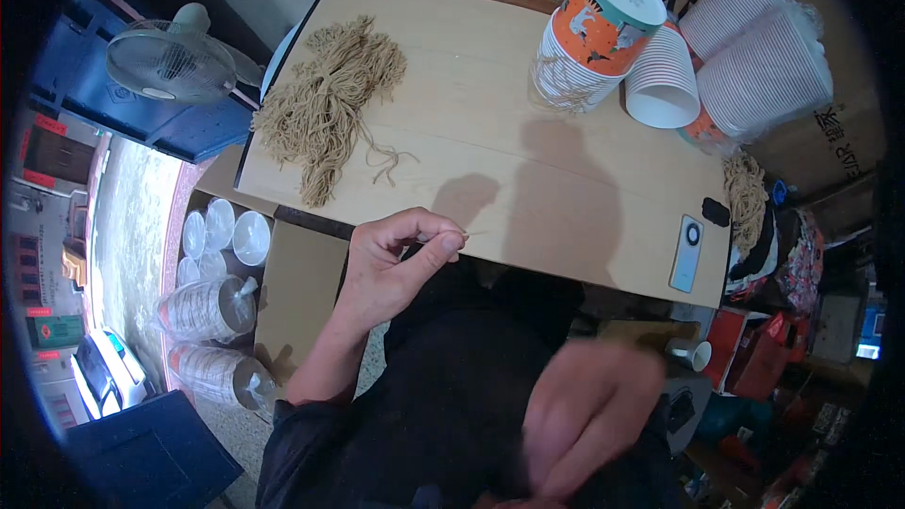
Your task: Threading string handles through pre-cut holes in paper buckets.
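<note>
Near the table's front edge, my left hand [391, 264] is closed in a pinch, thumb against forefinger. A thin light strand [478, 233] sticks out from between those fingertips; most of it is hidden. My right hand [599, 410] is smeared by motion, low in front of my dark top, so its fingers and anything in them cannot be made out. On the table's left side lies a big loose bundle of tan cord [325, 99]. A few strands trail from it toward my left hand.
The pale wooden table [452, 104] bears stacked paper cups [660, 85], an orange-and-green patterned paper tub [608, 24] and a phone [686, 254]. More cord [747, 198] lies at the right edge. Bagged cups and lids [207, 306] are at lower left, a fan [174, 57] beyond.
</note>
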### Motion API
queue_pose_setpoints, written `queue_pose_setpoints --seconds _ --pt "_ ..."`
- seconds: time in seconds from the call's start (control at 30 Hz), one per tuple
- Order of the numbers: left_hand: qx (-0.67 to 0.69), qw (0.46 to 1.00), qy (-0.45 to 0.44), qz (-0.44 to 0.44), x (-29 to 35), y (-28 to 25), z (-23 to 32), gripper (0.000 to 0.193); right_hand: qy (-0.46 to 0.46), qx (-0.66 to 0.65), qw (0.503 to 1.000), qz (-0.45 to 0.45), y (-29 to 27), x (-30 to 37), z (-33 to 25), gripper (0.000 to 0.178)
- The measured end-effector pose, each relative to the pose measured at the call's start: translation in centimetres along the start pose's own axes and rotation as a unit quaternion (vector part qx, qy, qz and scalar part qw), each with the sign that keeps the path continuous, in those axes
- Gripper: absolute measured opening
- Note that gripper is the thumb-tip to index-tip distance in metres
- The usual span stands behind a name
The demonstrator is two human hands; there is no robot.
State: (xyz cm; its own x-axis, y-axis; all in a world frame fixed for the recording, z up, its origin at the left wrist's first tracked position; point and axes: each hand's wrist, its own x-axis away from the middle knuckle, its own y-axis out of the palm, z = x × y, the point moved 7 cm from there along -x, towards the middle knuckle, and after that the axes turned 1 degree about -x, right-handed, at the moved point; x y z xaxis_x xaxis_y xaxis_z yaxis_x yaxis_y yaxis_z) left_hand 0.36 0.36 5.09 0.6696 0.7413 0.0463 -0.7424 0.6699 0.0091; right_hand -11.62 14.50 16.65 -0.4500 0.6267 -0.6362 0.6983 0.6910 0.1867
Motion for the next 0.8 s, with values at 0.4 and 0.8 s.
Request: queue_pose_setpoints --seconds 0.4,0.8 --pt "0.034 0.998 -0.026 -0.042 0.4 0.7 0.4 0.011 0.060 0.534 0.804 0.256 -7.8 2.4 4.7 0.029" --pt "0.034 0.997 -0.017 -0.071 0.3 1.2 0.6 0.011 0.048 0.575 0.788 0.212 -7.8 2.6 4.8 0.020"
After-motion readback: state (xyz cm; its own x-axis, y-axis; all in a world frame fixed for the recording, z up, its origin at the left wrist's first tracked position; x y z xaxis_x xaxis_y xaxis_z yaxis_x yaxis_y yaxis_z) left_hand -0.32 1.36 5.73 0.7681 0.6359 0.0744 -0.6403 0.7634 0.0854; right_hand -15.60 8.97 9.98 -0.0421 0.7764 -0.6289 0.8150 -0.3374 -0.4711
